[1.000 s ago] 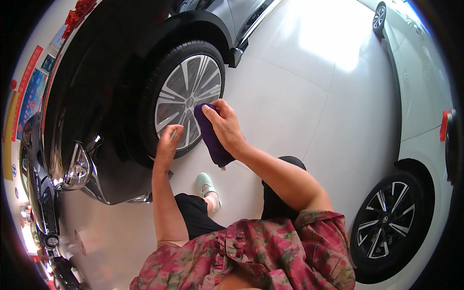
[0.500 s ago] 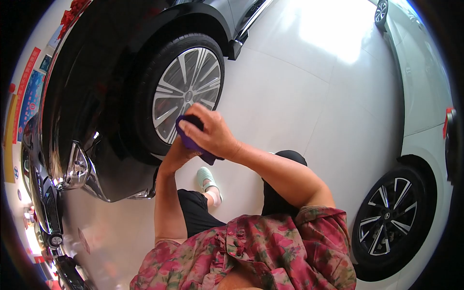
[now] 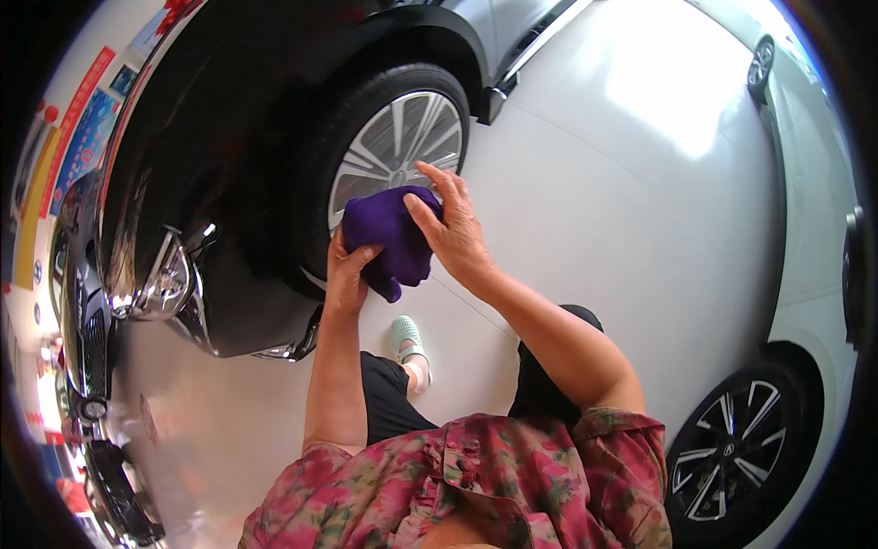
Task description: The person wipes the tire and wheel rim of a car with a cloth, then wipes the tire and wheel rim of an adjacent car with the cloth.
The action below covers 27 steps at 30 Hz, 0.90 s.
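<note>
A bunched purple cloth [image 3: 393,229] is in front of me, between my two hands. My left hand [image 3: 350,270] grips its lower left side, thumb across the front. Against the cloth's upper right edge lies the thumb of my right hand [image 3: 455,224], whose other fingers are stretched out and apart. Beyond the cloth is a dark car's front wheel [image 3: 402,137] with silver spokes; the cloth and hands cover part of its rim.
The dark car's body [image 3: 210,137] fills the left, with its headlight [image 3: 169,279] low. A light-coloured car [image 3: 819,265] with a black-and-silver wheel [image 3: 729,448] stands at right. Pale floor tiles [image 3: 604,201] lie between. My foot in a mint clog [image 3: 409,339] is below.
The cloth was mostly covered by my closed hands; now it shows as a larger bundle. My right hand has opened and shifted right. The view has turned slightly.
</note>
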Motion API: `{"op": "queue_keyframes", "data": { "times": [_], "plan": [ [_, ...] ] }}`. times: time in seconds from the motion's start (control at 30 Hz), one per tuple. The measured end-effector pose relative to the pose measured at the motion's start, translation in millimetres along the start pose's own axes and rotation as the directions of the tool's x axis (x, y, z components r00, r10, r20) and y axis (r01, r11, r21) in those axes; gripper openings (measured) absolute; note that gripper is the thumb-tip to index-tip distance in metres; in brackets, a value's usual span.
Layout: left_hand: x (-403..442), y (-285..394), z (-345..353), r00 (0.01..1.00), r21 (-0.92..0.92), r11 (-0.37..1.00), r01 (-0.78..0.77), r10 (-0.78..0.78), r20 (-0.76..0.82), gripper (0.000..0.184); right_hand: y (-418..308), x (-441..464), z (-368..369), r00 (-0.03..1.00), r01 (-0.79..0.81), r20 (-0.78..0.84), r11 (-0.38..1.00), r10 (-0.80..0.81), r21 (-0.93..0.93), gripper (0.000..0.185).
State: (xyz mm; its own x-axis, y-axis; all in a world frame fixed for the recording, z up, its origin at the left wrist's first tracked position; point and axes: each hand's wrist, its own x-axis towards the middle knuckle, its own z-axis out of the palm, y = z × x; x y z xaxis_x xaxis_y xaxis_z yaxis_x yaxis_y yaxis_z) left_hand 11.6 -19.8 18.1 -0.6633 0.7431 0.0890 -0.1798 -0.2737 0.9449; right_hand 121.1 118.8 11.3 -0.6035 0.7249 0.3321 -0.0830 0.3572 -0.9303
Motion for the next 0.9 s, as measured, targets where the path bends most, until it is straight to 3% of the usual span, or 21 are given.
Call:
{"op": "queue_keyframes", "data": {
  "times": [0.03, 0.07, 0.17, 0.2, 0.3, 0.43, 0.47, 0.57, 0.6, 0.67, 0.77, 0.83, 0.9],
  "plan": [
    [0, 2, 0, 1.0, -0.029, 1.0, -0.01, 0.009, -0.026, 0.048, 1, 0, 2, 0.998, 0.058, -0.009, 0.998, -0.058, -0.027, 0.051],
    [2, 2, -2, 0.999, -0.048, 0.999, -0.007, 0.006, -0.036, 0.044, 0, 1, 2, 0.995, 0.056, 0.082, 0.998, -0.056, 0.001, 0.064],
    [3, 6, 2, 0.994, -0.12, 0.993, 0.0, -0.013, -0.106, 0.041, -1, -5, 15, 0.957, 0.118, 0.244, 0.978, -0.158, 0.169, 0.078],
    [2, 7, 9, 0.992, -0.112, 0.994, 0.007, -0.02, -0.121, 0.038, -1, -7, 23, 0.942, 0.036, 0.316, 0.972, -0.111, 0.233, 0.087],
    [2, 11, 14, 0.992, -0.177, 0.983, 0.039, -0.06, -0.113, 0.037, -4, -10, 33, 0.901, -0.29, 0.423, 0.858, 0.096, 0.424, 0.092],
    [1, 21, 6, 0.988, -0.243, 0.968, 0.062, -0.094, -0.123, 0.038, -6, -4, 39, 0.885, -0.365, 0.447, 0.792, 0.131, 0.49, 0.079],
    [1, 21, 2, 0.989, -0.25, 0.966, 0.059, -0.092, -0.119, 0.039, -7, -6, 42, 0.911, -0.319, 0.396, 0.802, 0.112, 0.505, 0.066],
    [2, 21, -5, 0.989, -0.151, 0.985, 0.085, -0.101, -0.104, 0.052, -14, -8, 42, 0.945, -0.252, 0.302, 0.87, 0.126, 0.424, 0.058],
    [3, 21, -5, 0.989, -0.092, 0.991, 0.1, -0.109, -0.099, 0.058, -10, -8, 46, 0.982, -0.123, 0.178, 0.932, 0.064, 0.341, 0.051],
    [4, 14, -11, 0.983, 0.001, 0.987, 0.158, -0.157, -0.09, 0.079, -4, -10, 48, 0.997, 0.009, 0.077, 0.971, -0.028, 0.237, 0.05],
    [-1, 4, -16, 0.965, -0.078, 0.962, 0.26, -0.26, 0.009, 0.086, -12, -16, 49, 0.985, 0.155, 0.062, 0.981, -0.163, 0.121, 0.058],
    [0, 0, -15, 0.964, -0.147, 0.959, 0.242, -0.255, -0.08, 0.07, -14, -20, 52, 0.959, 0.231, 0.144, 0.967, -0.245, 0.107, 0.068],
    [8, -5, -21, 0.942, -0.263, 0.936, 0.234, -0.285, -0.176, 0.057, -21, -25, 50, 0.953, 0.188, 0.221, 0.976, -0.209, 0.113, 0.077]
  ]
}}
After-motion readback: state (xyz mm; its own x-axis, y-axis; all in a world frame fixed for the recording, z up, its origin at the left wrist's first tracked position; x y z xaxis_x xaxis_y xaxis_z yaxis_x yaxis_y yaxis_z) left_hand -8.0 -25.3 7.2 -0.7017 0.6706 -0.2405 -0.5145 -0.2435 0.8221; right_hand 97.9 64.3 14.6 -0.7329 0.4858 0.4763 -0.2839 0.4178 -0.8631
